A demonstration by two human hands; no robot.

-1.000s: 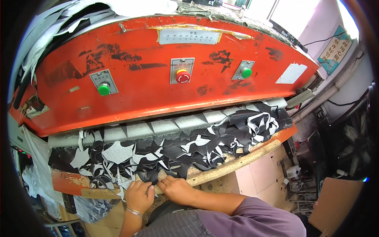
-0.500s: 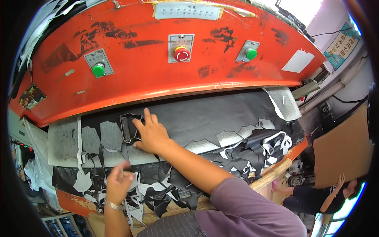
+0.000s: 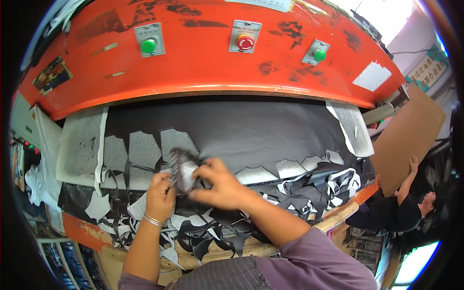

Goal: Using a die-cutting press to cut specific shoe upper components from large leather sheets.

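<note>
A metal cutting die (image 3: 178,166) is lifted and tilted over the near part of the black leather sheet (image 3: 251,128), slightly blurred. A pale grey patch shows inside its frame, perhaps a cut piece. My left hand (image 3: 161,195), with bangles at the wrist, is closed at the die's lower left edge. On its other side, the curled fingers and thumb of my right hand (image 3: 220,186) grip the die. Several die-shaped gaps, such as one gap (image 3: 144,145), show a grey surface through the sheet.
The orange press beam (image 3: 203,72) spans the far side, with green buttons and a red emergency button (image 3: 245,43). Black and white offcuts (image 3: 309,191) heap along the near edge, above a wooden roller (image 3: 338,217). At right another person holds a cardboard sheet (image 3: 411,140).
The die has come up off the leather and tilted, uncovering a cut gap. My left hand has risen to join my right on it. The view has shifted, and the other person's cardboard has moved.
</note>
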